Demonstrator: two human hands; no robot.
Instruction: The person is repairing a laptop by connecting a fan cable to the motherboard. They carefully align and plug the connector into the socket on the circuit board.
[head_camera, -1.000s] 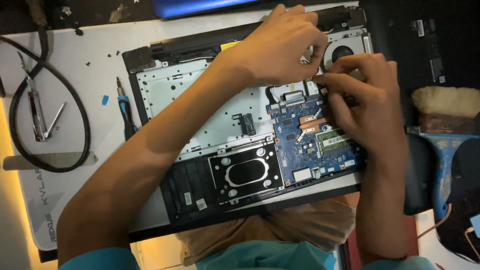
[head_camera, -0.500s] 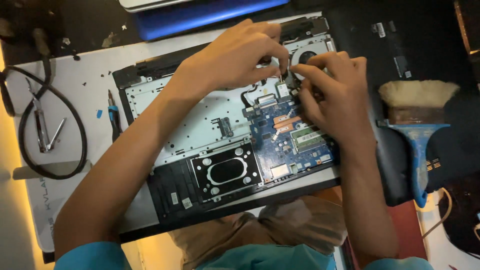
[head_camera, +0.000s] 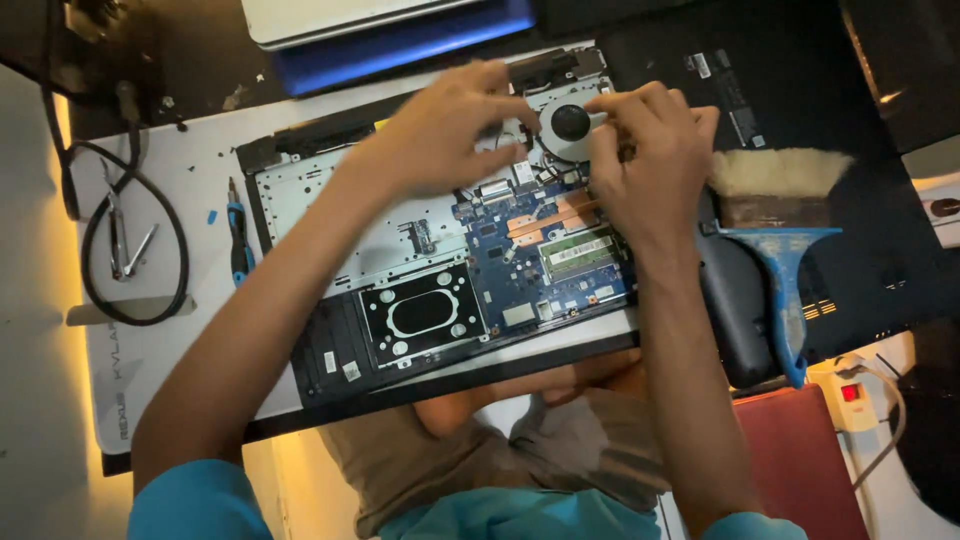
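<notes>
hunching over this opened laptop (head_camera: 400, 300) with both hands up at the far right corner of the chassis, where the round cooling fan (head_camera: 570, 125) sits. my left hand (head_camera: 440, 135) is curled, fingertips pinched close together right at the left edge of the fan, touching something small there, can't tell exactly what. my right hand (head_camera: 655, 160) has its fingers bent and bunched against the fan's right side, pressing on its housing; whether they've actually got anything pinched is hidden under my knuckles. the fan is a flat grey plastic disc with a dark hub, and two flattened copper heat pipes (head_camera: 550, 218) run from just under it down-left across the blue motherboard (head_camera: 540, 265). there's a green ram stick (head_camera: 578, 252) lying flat on the board, its long side running left to right. the laptop's long axis runs left-right across the table, tilted a bit so the right end sits farther from me, hinge edge away from me. left half is pale silvery metal sheet full of tiny holes, with an empty black drive bay (head_camera: 420, 315) near my lap. it's all on a white work mat (head_camera: 150, 380). a blue-handled screwdriver (head_camera: 238, 240) lies just left of the case, a looped black cable (head_camera: 135, 245) with tweezers (head_camera: 125, 240) inside it further left, and a blue-handled brush (head_camera: 780, 250) with pale bristles on my right. warm yellow light glows along the left edge.
</notes>
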